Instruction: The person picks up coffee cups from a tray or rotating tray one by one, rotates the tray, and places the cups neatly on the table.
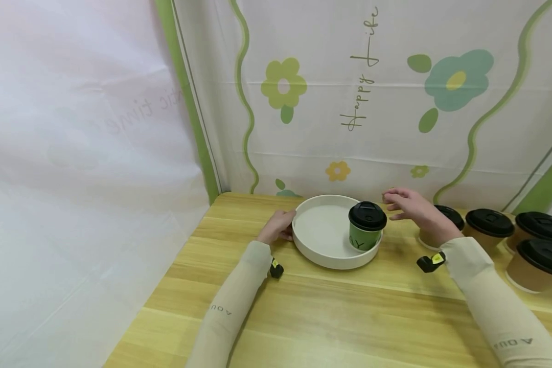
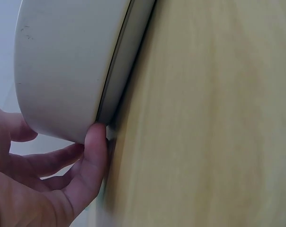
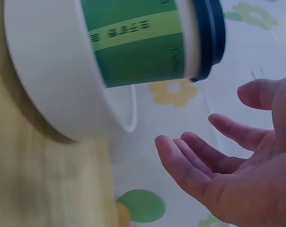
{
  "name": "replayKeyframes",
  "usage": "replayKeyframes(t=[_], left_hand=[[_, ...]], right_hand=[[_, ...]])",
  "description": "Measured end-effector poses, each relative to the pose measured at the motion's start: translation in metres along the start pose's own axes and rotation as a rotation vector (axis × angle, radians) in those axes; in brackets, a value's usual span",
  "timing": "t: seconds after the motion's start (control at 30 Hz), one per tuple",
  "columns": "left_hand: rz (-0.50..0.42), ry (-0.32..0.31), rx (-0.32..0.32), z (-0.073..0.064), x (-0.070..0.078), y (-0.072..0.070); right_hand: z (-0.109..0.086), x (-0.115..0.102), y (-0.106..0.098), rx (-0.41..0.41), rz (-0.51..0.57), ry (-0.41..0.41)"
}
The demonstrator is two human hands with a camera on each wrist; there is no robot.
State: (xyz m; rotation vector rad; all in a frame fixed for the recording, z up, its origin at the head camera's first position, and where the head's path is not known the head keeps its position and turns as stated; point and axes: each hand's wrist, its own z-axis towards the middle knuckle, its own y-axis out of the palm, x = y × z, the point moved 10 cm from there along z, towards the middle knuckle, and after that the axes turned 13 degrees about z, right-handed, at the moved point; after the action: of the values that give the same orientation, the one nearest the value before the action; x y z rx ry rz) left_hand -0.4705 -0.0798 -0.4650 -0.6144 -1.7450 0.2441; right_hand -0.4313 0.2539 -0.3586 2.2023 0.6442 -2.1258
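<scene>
A round white tray [image 1: 324, 225] with a raised rim rests on the wooden table. Inside it, towards the right, a paper cup with a green sleeve [image 1: 364, 239] and a black lid stands upright. My left hand [image 1: 278, 226] holds the tray's left side; in the left wrist view, fingers [image 2: 93, 151] of that hand touch the wall low down and near the rim. To the right of the cup, my right hand [image 1: 409, 204] hovers with spread, slightly bent fingers and nothing in them. A gap shows between it and the cup [image 3: 138, 42] in the right wrist view.
Several brown paper cups with black lids, one nearest the front [image 1: 535, 271], stand on the right of the table [image 1: 331, 317], partly behind my right forearm. A white curtain [image 1: 313, 138] with printed flowers hangs along the table's back edge.
</scene>
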Motion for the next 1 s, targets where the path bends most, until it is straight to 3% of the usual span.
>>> replayKeyframes(t=[0.2, 0.47, 0.67, 0.87, 1.0], left_hand=[[0.006, -0.01, 0.004, 0.0, 0.0, 0.0], [0.006, -0.014, -0.002, 0.0, 0.0, -0.001], [0.005, -0.005, -0.011, 0.0, 0.0, -0.001], [0.012, -0.001, -0.024, 0.0, 0.001, 0.0], [0.007, -0.003, -0.041, 0.0, 0.001, 0.001]], right_hand=[[-0.002, -0.026, 0.01, -0.027, -0.081, -0.063], [-0.01, -0.052, 0.033, -0.061, -0.31, -0.167], [-0.014, -0.057, 0.047, -0.047, -0.476, -0.21], [-0.016, -0.064, 0.061, -0.015, -0.603, -0.334], [-0.017, -0.063, 0.067, 0.002, -0.698, -0.345]])
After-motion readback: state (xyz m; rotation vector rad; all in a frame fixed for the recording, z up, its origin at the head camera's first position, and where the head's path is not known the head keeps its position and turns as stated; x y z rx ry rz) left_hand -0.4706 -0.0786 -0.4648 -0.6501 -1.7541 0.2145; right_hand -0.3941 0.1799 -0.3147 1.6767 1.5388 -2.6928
